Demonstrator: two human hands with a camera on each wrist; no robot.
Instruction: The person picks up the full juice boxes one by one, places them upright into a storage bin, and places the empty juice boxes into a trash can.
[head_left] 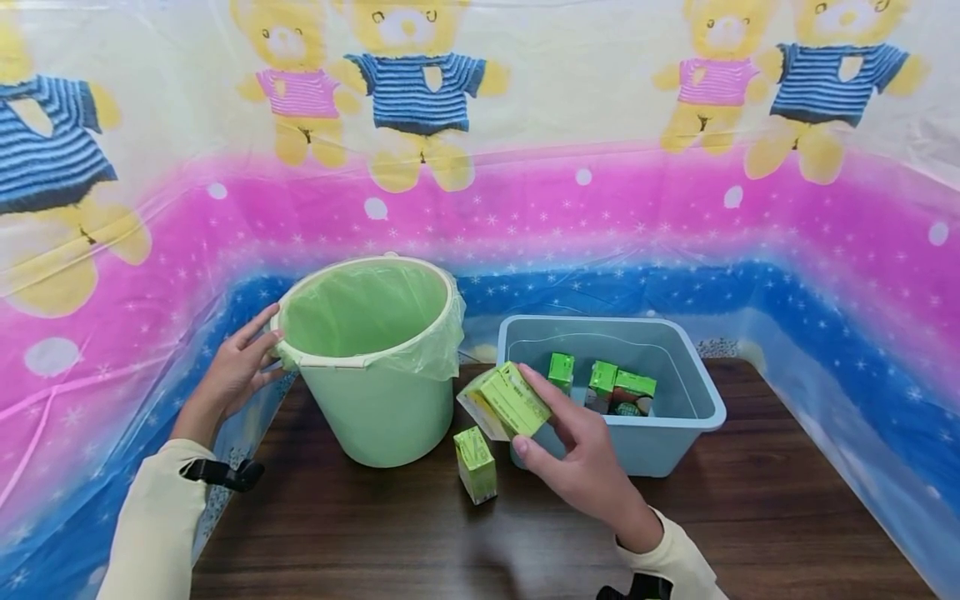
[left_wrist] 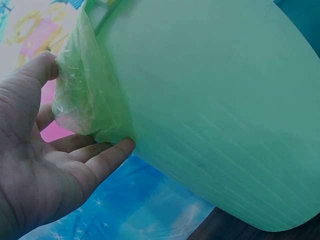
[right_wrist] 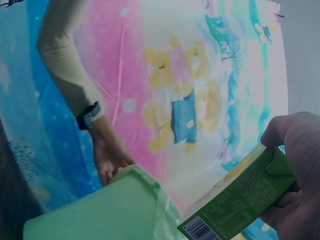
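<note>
Amply open bin rim (head_left: pixel 330 362), held carton (head_left: pixel 519 400) near

"What does the bench (head_left: pixel 375 533) look like?"

"Dark brown, with wood grain running across it."

"And what stands directly on it?"

"A pale green bucket (head_left: pixel 390 417) at left, a blue tub (head_left: pixel 637 450) at right, and an upright green carton (head_left: pixel 476 468) between them, nearer the camera."

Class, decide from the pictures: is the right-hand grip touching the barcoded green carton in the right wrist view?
Touching. The right wrist view shows the right-hand grip wrapped round one end of the green carton.
</note>
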